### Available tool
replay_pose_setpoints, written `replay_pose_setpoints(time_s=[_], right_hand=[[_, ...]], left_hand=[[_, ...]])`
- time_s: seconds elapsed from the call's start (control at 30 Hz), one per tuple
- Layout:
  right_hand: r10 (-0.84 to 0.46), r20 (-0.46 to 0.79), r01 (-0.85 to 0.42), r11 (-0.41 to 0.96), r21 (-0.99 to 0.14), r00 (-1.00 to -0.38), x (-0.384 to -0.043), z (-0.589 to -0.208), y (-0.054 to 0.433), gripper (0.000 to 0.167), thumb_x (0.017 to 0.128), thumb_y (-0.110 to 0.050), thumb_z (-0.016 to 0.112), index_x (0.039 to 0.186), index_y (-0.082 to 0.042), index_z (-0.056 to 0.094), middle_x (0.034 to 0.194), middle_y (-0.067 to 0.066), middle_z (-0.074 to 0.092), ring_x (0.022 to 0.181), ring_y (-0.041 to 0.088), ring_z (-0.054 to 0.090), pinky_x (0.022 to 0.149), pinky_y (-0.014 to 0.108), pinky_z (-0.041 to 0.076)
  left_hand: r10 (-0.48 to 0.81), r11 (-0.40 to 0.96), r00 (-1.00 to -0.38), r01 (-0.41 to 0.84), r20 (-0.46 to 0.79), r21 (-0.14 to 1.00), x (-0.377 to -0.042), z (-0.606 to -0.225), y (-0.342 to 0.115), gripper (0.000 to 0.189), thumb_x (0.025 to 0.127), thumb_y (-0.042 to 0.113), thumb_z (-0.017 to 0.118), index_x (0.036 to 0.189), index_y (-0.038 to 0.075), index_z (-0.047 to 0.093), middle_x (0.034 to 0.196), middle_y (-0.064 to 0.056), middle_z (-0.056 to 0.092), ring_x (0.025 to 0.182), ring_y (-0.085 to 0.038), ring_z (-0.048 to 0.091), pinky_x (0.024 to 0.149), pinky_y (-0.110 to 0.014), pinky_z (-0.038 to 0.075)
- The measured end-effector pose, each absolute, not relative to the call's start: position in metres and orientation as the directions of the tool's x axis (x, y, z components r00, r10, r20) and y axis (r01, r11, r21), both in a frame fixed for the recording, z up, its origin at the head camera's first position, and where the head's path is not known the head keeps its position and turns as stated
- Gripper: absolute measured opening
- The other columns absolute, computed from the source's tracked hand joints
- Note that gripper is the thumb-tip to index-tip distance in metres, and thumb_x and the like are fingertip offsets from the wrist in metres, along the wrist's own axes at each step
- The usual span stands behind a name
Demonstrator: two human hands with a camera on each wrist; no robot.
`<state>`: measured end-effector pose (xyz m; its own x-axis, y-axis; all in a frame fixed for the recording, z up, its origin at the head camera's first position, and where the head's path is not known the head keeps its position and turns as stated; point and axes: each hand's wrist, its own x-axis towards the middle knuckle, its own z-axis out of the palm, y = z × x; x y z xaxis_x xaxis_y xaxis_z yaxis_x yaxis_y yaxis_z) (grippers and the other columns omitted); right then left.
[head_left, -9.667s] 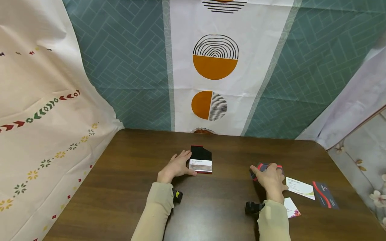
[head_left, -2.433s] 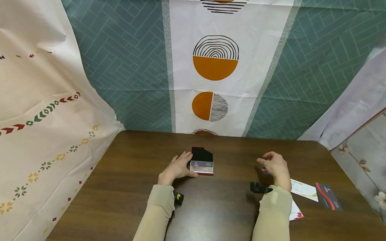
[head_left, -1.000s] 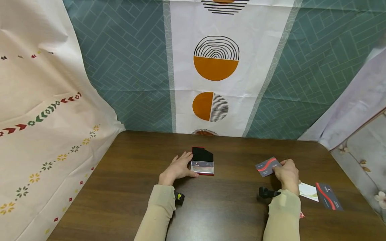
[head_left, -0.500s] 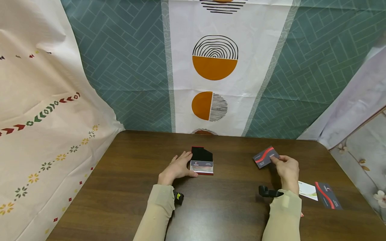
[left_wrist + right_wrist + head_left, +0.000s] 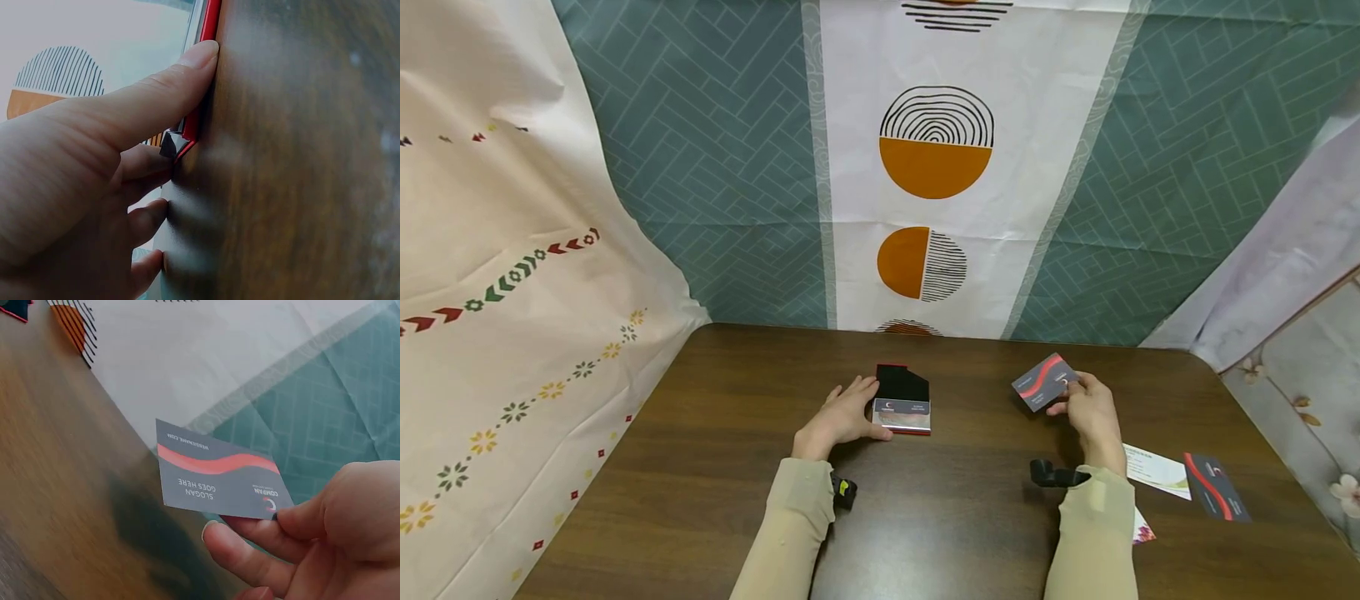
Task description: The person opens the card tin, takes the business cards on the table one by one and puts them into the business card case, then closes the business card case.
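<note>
My left hand (image 5: 842,417) grips the left side of a business card holder (image 5: 904,383), thumb at its front edge and fingers along its side. The holder has a black upper part, a silvery front strip and a red edge; a dark business card (image 5: 902,407) shows in its lower part. In the left wrist view, the thumb (image 5: 200,55) lies against the holder's red edge (image 5: 211,19). My right hand (image 5: 1092,417) pinches a dark grey business card with a red wave (image 5: 1043,383) by one corner, held above the table, its shadow below.
On the brown table (image 5: 962,517), right of my right hand, lie a white business card (image 5: 1157,471) and another dark card with a red stripe (image 5: 1216,487). A white card with a pink corner (image 5: 1142,529) is partly hidden by the right sleeve. Patterned cloth (image 5: 722,167) hangs behind.
Earlier, the holder showed a white card at its front; now a dark one. My right hand has picked up a dark card from the table and carried it up and left. The left hand stays.
</note>
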<state>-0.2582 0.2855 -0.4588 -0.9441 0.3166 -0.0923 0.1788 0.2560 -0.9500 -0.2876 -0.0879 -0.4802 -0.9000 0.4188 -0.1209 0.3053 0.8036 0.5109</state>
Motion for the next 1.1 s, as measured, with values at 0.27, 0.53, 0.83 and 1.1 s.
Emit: replay_pose_setpoints(time_s=[0.27,0.53,0.83,1.1], right_hand=[[0.27,-0.075,0.16,0.307,-0.938,-0.96,-0.268,-0.454,0.265,0.035,0.105,-0.008,0.034,0.133,0.012,0.042,0.094,0.013,0.061,0.061,0.015,0.061,0.074,0.031,0.044],[0.255,-0.027,0.131,0.403,-0.906,-0.967,-0.28,-0.451,0.242,0.027,0.103,-0.006,0.043,0.124,0.009,0.052,0.078,0.007,0.064,0.061,0.019,0.06,0.058,0.027,0.045],[0.139,0.137,-0.031,0.584,-0.811,-0.981,-0.295,-0.444,0.206,0.022,0.1,-0.007,0.051,0.117,0.001,0.063,0.089,0.016,0.068,0.068,0.028,0.064,0.058,0.029,0.048],[0.001,0.267,-0.195,0.679,-0.708,-0.964,-0.302,-0.438,0.175,0.024,0.099,-0.009,0.055,0.119,-0.004,0.067,0.099,0.014,0.07,0.08,0.026,0.062,0.068,0.037,0.047]], left_hand=[[0.417,0.805,-0.901,0.302,-0.124,0.511,-0.287,-0.478,-0.089,0.097,0.076,0.043,0.083,0.15,0.003,0.036,0.157,-0.01,0.031,0.147,-0.029,0.017,0.117,-0.051,0.009],[0.413,0.8,-0.901,0.291,-0.13,0.525,-0.287,-0.476,-0.088,0.096,0.076,0.041,0.083,0.151,0.003,0.036,0.157,-0.009,0.031,0.147,-0.028,0.016,0.117,-0.05,0.008],[0.413,0.805,-0.9,0.29,-0.137,0.519,-0.286,-0.475,-0.087,0.095,0.077,0.041,0.083,0.151,0.004,0.036,0.157,-0.009,0.03,0.147,-0.027,0.016,0.117,-0.05,0.008],[0.417,0.811,-0.897,0.295,-0.145,0.506,-0.287,-0.477,-0.087,0.096,0.077,0.042,0.082,0.151,0.004,0.035,0.158,-0.009,0.029,0.148,-0.027,0.015,0.117,-0.05,0.008]])
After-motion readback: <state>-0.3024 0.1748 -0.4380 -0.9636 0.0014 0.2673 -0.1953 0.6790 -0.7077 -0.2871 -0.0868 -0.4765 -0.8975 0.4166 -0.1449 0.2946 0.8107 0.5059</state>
